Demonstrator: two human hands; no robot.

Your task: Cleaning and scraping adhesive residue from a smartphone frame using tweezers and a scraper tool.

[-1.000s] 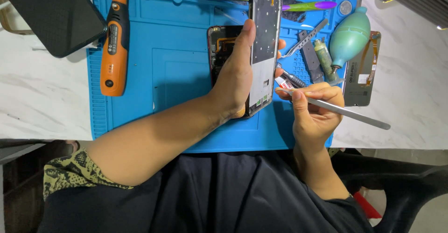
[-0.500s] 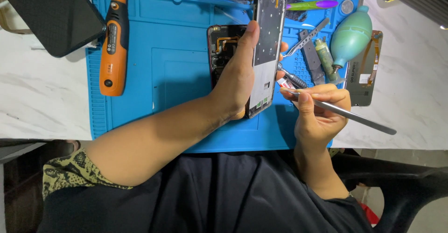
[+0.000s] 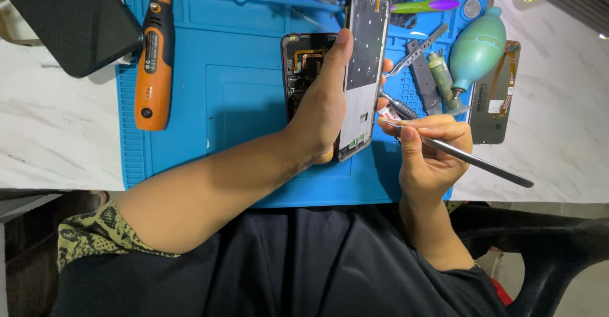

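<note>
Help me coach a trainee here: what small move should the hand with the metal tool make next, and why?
Probably ease the tool's tip in to the frame's edge. The left hand grips the phone frame on edge above the blue mat, while the right hand holds the thin metal tool pointed at that edge; contact is unclear.

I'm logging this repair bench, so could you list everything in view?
Phone frame: one, black and white, held upright over the mat.
Metal tool: one, grey, tip at the frame's edge.
Opened phone: one, black, on the mat.
Mat: one, blue, on a marble table.
Electric screwdriver: one, orange, mat's left.
Air blower: one, green, mat's right.
Tweezers: one, silver.
Left hand: grips frame.
Right hand: holds tool.
</note>
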